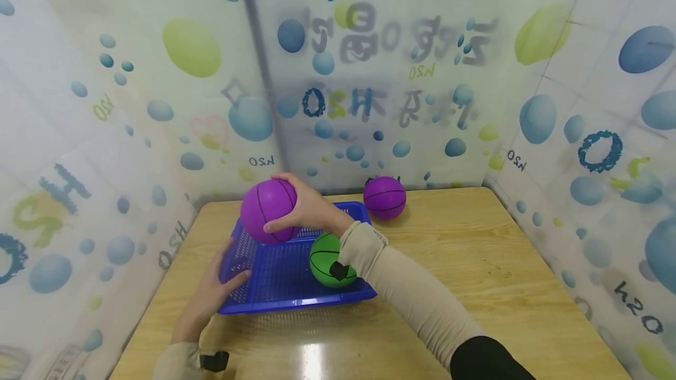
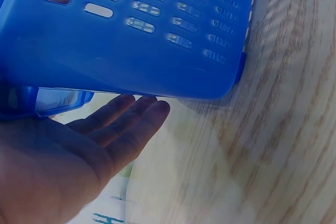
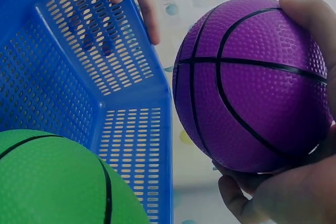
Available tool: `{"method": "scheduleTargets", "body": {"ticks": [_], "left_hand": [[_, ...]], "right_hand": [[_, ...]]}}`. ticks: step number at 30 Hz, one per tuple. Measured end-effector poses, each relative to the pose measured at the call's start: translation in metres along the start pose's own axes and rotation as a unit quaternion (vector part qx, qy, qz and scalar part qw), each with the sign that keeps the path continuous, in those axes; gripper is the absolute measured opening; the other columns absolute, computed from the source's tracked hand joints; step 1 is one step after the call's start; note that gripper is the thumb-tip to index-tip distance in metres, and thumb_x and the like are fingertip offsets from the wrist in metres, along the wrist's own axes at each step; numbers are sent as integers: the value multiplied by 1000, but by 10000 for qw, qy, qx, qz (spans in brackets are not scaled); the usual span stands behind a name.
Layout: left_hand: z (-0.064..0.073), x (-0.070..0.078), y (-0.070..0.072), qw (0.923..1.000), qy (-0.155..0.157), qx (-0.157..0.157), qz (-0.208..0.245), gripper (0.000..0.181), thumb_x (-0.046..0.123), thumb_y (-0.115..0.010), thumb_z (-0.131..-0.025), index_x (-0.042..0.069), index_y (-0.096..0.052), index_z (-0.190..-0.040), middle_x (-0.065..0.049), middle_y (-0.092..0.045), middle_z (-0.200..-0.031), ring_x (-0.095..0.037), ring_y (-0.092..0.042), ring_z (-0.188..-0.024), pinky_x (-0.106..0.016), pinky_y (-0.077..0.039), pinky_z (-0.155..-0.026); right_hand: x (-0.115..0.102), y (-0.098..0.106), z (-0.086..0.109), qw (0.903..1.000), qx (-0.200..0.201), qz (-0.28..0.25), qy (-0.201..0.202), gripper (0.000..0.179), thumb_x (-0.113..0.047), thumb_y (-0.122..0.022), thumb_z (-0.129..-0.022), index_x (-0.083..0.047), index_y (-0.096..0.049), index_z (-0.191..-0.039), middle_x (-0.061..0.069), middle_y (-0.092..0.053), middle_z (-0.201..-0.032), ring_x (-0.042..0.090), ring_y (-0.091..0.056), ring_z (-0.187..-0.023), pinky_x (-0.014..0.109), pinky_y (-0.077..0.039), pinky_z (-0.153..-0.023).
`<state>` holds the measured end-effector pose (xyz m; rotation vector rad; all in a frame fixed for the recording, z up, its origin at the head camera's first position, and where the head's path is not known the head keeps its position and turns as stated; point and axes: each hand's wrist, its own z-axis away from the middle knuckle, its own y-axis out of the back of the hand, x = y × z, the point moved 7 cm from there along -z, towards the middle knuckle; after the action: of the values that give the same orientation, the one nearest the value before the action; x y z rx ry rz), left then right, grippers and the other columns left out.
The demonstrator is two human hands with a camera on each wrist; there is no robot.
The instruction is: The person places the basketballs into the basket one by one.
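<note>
Sleeve before green ball in basket

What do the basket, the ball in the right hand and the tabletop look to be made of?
Basket: probably moulded plastic, blue and glossy, given its slotted walls and highlights.
Purple ball in the right hand: likely rubber or vinyl; pebbled skin, black seams.
Tabletop: wood or wood-look laminate, grained, with a shiny reflection.

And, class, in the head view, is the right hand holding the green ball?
No, the right hand grips a purple ball, while the green ball lies in the blue basket.
</note>
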<state>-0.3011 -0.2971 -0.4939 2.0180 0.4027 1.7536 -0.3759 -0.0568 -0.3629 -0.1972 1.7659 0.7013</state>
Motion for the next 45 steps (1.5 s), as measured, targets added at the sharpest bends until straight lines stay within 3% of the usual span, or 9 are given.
{"method": "scheduleTargets", "body": {"ticks": [2, 4, 8, 16, 27, 35, 40, 45], "left_hand": [[0, 1, 0, 10000, 22, -23, 10, 96, 30, -76, -96, 21, -13, -168, -16, -13, -173, -46, -8, -157, -75, -11, -120], [1, 2, -1, 10000, 66, -46, 31, 98, 30, -77, -95, 22, -11, -168, -17, -12, -173, -47, -9, -157, -76, -12, -119], [1, 3, -2, 9999, 117, -74, 64, 105, 29, -80, -92, 24, -9, -168, -18, -13, -172, -48, -12, -156, -76, -14, -119], [2, 0, -1, 9997, 234, -116, 34, 111, 30, -84, -89, 27, -7, -168, -18, -10, -173, -48, -9, -156, -76, -13, -119], [1, 2, -2, 9997, 220, -134, -43, 109, 30, -82, -89, 25, -7, -169, -21, -11, -172, -51, -11, -155, -77, -13, -118], [0, 1, -2, 9997, 193, -156, -43, 109, 29, -82, -90, 25, -7, -169, -20, -9, -172, -51, -10, -155, -77, -13, -118], [1, 0, -2, 9996, 243, -165, -23, 108, 30, -81, -91, 28, -7, -168, -20, -9, -172, -50, -10, -155, -78, -12, -118], [2, 2, -3, 9995, 251, -191, 18, 105, 31, -79, -92, 29, -7, -168, -19, -9, -173, -50, -9, -155, -78, -12, -117]], "right_hand": [[0, 0, 1, 9999, -60, 122, -40, 112, -40, -97, -70, -41, -30, -160, 1, -48, -148, 23, -61, -122, 40, -59, -91], [1, 1, 1, 9993, -95, 346, -80, 114, -43, -95, -72, -47, -24, -161, -1, -39, -160, 24, -51, -137, 47, -52, -105], [3, 7, 3, 9965, 7, 818, -183, 119, -53, -93, -72, -54, -13, -161, -7, -13, -173, 26, -16, -158, 60, -29, -121], [7, 23, 9, 9942, 312, 974, -340, 114, -62, -89, -72, -62, -11, -157, 4, -5, -175, 33, 5, -160, 69, -24, -120], [1, 45, 12, 9926, 521, 1077, -209, 111, -62, -86, -75, -57, -12, -159, -4, -14, -173, 32, -4, -160, 68, -27, -119], [-13, 65, 14, 9920, 639, 1086, 11, 110, -59, -86, -78, -51, -14, -161, -1, -13, -172, 29, -15, -158, 63, -32, -119], [-35, 93, 14, 9914, 860, 950, 278, 111, -55, -87, -79, -45, -15, -163, -4, -16, -172, 28, -21, -157, 58, -33, -120], [-67, 133, 19, 9870, 1272, 876, 436, 108, -54, -87, -78, -49, -18, -161, -1, -15, -172, 24, -19, -157, 59, -32, -120]]}}
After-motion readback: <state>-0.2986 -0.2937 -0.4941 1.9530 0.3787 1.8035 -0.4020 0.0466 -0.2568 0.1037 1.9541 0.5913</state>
